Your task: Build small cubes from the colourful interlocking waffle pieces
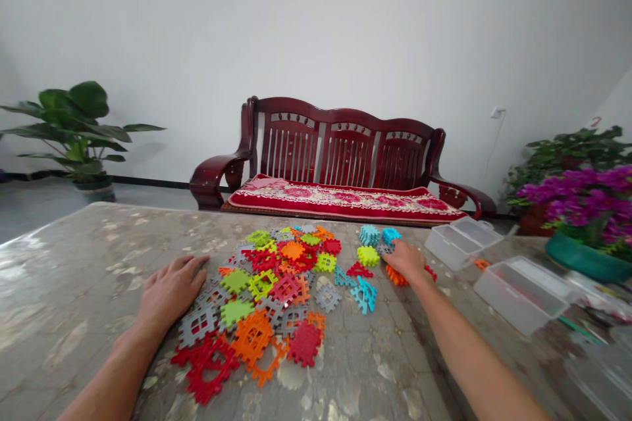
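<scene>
Interlocking plastic building pieces in red, orange, green and grey lie in a loose pile (pixel 276 276) mid-table. My left hand (pixel 175 283) rests flat on the table at the pile's left side, fingers stretched out, holding nothing. To the pile's right, my right hand (pixel 405 260) reaches down with bent fingers onto a grey interlocking piece (pixel 384 249); its fingertips are partly hidden. Around it stand small stacks: light blue pieces (pixel 369 235), bright blue pieces (pixel 391 235), green pieces (pixel 368 255) and orange pieces (pixel 396 276). Red pieces (pixel 431 272) show behind my right wrist.
Two clear plastic boxes (pixel 526 293) (pixel 459 243) stand on the right of the patterned tabletop (pixel 74 316). A teal pot with purple flowers (pixel 587 256) is at the far right. Loose blue pieces (pixel 364 295) lie between pile and stacks. A wooden bench (pixel 345 145) stands beyond.
</scene>
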The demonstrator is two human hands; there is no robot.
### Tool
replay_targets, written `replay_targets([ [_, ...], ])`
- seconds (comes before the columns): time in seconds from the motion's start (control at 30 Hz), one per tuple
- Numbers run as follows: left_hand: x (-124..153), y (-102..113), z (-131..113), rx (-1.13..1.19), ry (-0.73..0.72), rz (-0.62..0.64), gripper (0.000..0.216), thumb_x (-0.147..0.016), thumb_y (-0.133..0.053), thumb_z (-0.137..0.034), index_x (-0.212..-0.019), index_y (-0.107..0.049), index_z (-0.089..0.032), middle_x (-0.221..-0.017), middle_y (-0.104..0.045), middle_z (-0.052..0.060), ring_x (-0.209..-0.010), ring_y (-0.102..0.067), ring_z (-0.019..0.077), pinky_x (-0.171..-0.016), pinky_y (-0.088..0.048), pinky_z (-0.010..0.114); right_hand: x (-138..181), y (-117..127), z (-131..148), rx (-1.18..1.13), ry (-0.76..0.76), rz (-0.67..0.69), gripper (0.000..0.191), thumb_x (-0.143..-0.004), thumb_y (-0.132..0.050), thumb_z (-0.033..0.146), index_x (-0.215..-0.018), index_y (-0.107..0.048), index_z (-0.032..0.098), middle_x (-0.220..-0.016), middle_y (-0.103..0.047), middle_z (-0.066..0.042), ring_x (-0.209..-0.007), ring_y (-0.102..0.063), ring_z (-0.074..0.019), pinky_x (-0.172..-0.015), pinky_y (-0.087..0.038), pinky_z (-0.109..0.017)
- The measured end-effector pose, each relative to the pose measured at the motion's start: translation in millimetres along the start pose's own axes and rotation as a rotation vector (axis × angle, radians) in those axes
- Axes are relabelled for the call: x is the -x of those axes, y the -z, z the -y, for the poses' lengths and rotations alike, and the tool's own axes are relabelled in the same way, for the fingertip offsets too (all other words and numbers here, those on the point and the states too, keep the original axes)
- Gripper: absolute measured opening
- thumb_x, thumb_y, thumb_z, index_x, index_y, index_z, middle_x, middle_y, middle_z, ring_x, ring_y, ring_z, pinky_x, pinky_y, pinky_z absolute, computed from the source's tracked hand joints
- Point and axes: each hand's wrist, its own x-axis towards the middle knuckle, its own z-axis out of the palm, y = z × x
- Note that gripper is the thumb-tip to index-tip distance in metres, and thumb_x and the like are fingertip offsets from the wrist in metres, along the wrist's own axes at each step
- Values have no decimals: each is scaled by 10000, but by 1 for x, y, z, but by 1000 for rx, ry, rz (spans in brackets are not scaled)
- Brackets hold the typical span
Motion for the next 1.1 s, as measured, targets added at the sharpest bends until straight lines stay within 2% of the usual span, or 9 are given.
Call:
replay_targets([
  [0.33, 1, 4, -3, -12, 10, 25, 556, -968, -248, -412, -1367, -593, -235, -1416, -557, 138, -1287, -534, 329, -1091, -390, 508, 1, -1, 0, -5, 20, 2, 417, -809, -590, 354, -1194, -692, 228, -1106, -750, -138, -1066, -681, -324, -863, -508, -392],
  [0.5, 1, 5, -3, 1, 13, 15, 551, -962, -262, -407, -1361, -601, -237, -1405, -565, 145, -1271, -546, 340, -1083, -396, 525, 3, 3, -1, -2, 26, 17, 429, -825, -576, 377, -1201, -692, 204, -1122, -741, -161, -1077, -673, -346, -867, -503, -415],
  [0.63, 2, 4, -3, 32, 4, -12, 535, -953, -295, -406, -1336, -625, -230, -1381, -584, 154, -1248, -563, 348, -1072, -406, 534, 12, 14, 3, -33, 41, -61, 424, -848, -565, 362, -1220, -686, 199, -1155, -731, -153, -1110, -655, -338, -888, -490, -406],
  [0.73, 2, 3, -3, 34, 7, -15, 524, -950, -311, -405, -1331, -629, -238, -1374, -592, 150, -1248, -563, 345, -1069, -410, 532, 31, 19, 19, -219, 181, -67, 380, -846, -577, 301, -1196, -696, 215, -1160, -736, -95, -1064, -672, -276, -867, -495, -351],
  [0.87, 1, 3, -3, 17, 7, -9, 523, -955, -308, -398, -1347, -616, -236, -1392, -582, 146, -1273, -546, 336, -1080, -404, 523, 75, 14, 52, -449, 550, 113, 300, -806, -623, 259, -1081, -732, 215, -1040, -760, -47, -935, -685, -200, -835, -497, -290],
  [0.97, 1, 5, -5, 10, 7, -3, 527, -960, -297, -390, -1346, -616, -227, -1398, -578, 146, -1275, -545, 337, -1081, -403, 525, 108, 7, 73, -436, 749, 105, 371, -773, -685, 279, -1137, -712, 215, -1162, -716, -66, -1087, -632, -231, -947, -460, -329],
  [1.1, 2, 7, -6, 12, 17, -5, 516, -957, -310, -381, -1344, -620, -236, -1401, -579, 142, -1263, -555, 340, -1079, -403, 530, 131, 2, 85, -328, 829, 130, 444, -795, -703, 322, -1225, -666, 217, -1251, -679, -80, -1159, -584, -258, -1018, -418, -374],
])
